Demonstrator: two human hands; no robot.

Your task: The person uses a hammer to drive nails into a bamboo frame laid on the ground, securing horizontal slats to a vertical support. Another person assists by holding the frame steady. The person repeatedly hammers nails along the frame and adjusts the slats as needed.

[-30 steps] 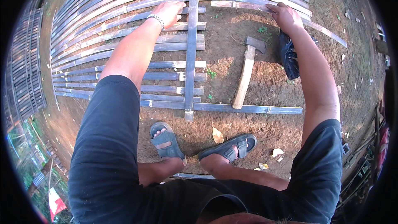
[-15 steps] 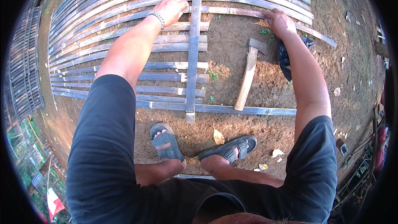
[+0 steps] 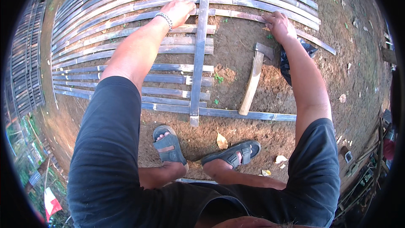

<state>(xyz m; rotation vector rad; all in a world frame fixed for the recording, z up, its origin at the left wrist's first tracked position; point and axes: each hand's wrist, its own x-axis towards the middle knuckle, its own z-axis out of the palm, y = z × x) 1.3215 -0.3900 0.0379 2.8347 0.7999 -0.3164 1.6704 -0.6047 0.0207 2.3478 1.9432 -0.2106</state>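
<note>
A long split-bamboo slat [image 3: 238,14] runs across the far part of a bamboo lattice, passing the upright cross strip [image 3: 198,63]. My left hand [image 3: 178,13], with a chain bracelet at its wrist, is closed on this slat just left of the cross strip. Farther right, my right hand [image 3: 282,26] grips the same slat, its fingertips curled over it. The slat's free end sticks out past that hand to the right. Below it on the soil lies an axe [image 3: 252,84] with a pale wooden handle, its dark head near my right forearm.
A black plastic bag [image 3: 287,68] lies partly under my right forearm. Several shorter slats [image 3: 177,68] end just past the cross strip. A bottom slat [image 3: 253,113] lies before my sandalled feet. Another bamboo panel [image 3: 26,59] stands far left; clutter [image 3: 367,177] lines the right edge.
The gripped slat has shifted left, its free end reaching less far right. My right hand has moved a little left with it. My left hand stays beside the cross strip.
</note>
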